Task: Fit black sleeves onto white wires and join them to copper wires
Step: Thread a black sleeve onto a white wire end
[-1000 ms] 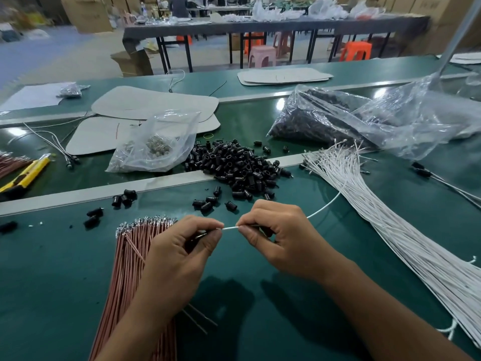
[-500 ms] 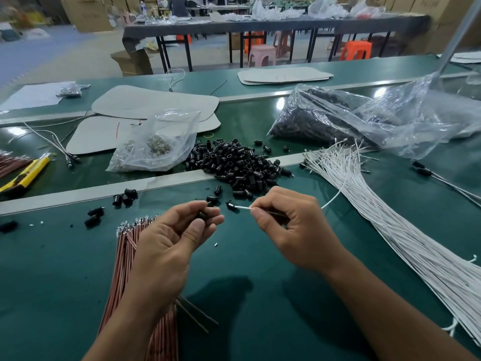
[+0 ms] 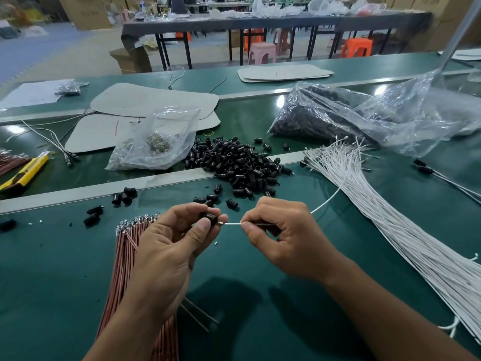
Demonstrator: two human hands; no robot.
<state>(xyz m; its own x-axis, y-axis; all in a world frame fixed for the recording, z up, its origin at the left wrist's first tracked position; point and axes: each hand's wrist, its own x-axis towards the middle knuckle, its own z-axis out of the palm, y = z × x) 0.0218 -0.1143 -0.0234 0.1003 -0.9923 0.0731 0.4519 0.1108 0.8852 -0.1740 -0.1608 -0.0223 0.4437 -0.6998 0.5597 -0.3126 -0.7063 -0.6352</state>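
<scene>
My left hand [image 3: 171, 246] pinches a black sleeve [image 3: 209, 217] between thumb and fingers, just above the green table. My right hand [image 3: 283, 235] pinches a white wire [image 3: 231, 224] near its metal tip, which points at the sleeve's opening and almost touches it. The wire's tail arcs back to the right toward the white wire bundle [image 3: 390, 225]. Copper wires [image 3: 127, 259] lie in a bundle under my left forearm. A pile of loose black sleeves [image 3: 239, 165] sits just beyond my hands.
A small clear bag of metal parts [image 3: 156, 144] lies left of the pile, and a large plastic bag of black sleeves [image 3: 351, 118] sits at the right. A yellow cutter [image 3: 23, 173] is at the far left. A metal strip [image 3: 145, 182] crosses the table.
My left hand went to the loose sleeves and came back holding one. My right hand moved the white wire's tip away and then back toward my left hand.
</scene>
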